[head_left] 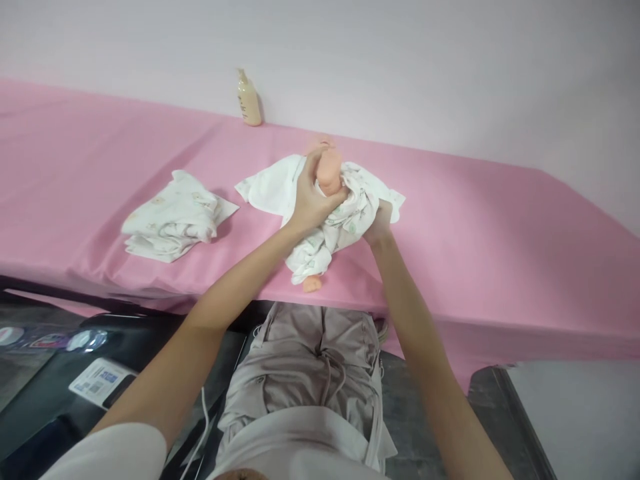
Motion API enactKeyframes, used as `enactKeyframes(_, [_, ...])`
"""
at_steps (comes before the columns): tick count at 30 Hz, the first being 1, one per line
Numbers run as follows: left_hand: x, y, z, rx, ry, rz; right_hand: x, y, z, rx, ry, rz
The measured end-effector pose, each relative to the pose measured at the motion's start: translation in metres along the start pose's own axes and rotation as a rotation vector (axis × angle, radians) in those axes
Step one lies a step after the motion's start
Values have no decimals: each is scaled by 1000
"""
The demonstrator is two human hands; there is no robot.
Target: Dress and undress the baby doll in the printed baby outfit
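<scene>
A baby doll (330, 175) lies on the pink-covered table, mostly hidden by white patterned baby clothes (357, 207) bunched over its body. My left hand (311, 200) is closed around a doll limb, with the thumb across its near side and fingers behind it. My right hand (381, 221) is at the right side of the clothes and touches them; cloth hides its fingers, so their grip cannot be made out. One doll foot (313, 284) sticks out below the clothes, close to the table's front edge. White cloth spreads out beneath the doll on both sides.
A folded white patterned cloth (173, 217) lies on the pink tablecloth (475, 253) to the left. A pump bottle (249, 100) stands at the back against the wall. Below the table's left front, a black seat (45, 393) holds a white labelled item (101, 381).
</scene>
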State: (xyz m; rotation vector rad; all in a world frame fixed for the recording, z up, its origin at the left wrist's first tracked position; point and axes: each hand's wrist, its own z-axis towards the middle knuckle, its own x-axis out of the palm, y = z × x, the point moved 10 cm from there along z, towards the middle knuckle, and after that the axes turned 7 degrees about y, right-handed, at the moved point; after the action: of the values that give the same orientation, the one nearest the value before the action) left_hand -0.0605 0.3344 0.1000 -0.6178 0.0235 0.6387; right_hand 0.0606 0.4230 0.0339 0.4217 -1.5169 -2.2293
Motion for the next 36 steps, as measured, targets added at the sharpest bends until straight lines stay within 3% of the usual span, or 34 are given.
enactKeyframes(4, [-1, 8, -7, -76, 22, -26, -5, 10, 5, -29, 25, 3])
enactKeyframes(6, [3, -1, -14, -50, 52, -10, -6, 1, 10, 36, 55, -52])
enactKeyframes(8, [18, -17, -21, 13, 178, 17, -15, -14, 13, 134, 14, -145])
enactKeyframes(10, [47, -35, -32, 81, 444, 19, -29, -28, 14, 192, -84, -233])
enactKeyframes(12, [83, -52, -54, 136, 842, -43, -39, -34, 14, 176, -166, -356])
enactKeyframes(14, [104, -65, -80, 157, 1202, -164, -41, -34, 15, 121, -189, -506])
enactKeyframes(15, [106, -67, -88, 136, 1310, -230, -40, -33, 15, 94, -187, -574])
enactKeyframes(16, [105, -66, -87, 88, 1336, -296, -39, -34, 16, 74, -178, -621])
enactKeyframes(17, [100, -59, -77, 21, 1271, -352, -38, -34, 16, 65, -167, -645])
enactKeyframes(18, [92, -48, -61, -49, 1130, -391, -38, -34, 16, 59, -163, -665])
enactKeyframes(20, [60, -15, -25, -145, 729, -362, -37, -29, 15, 19, -170, -711])
enactKeyframes(22, [23, 16, -2, -164, 376, -167, -31, -16, 14, -81, -178, -722])
enactKeyframes(23, [12, 28, 2, -171, 303, -34, -28, -10, 12, -138, -174, -690])
enactKeyframes(25, [14, 47, 2, -205, 387, 127, -21, -3, 11, -193, -143, -542])
enactKeyframes(28, [35, 59, -11, -296, 643, 32, -15, -10, 13, -101, -71, -247])
enactKeyframes(31, [36, 52, -14, -371, 658, -193, -7, -18, 13, 27, 38, -3])
enactKeyframes(36, [46, 49, -26, -603, 755, -617, 5, -12, 8, 95, 182, 209])
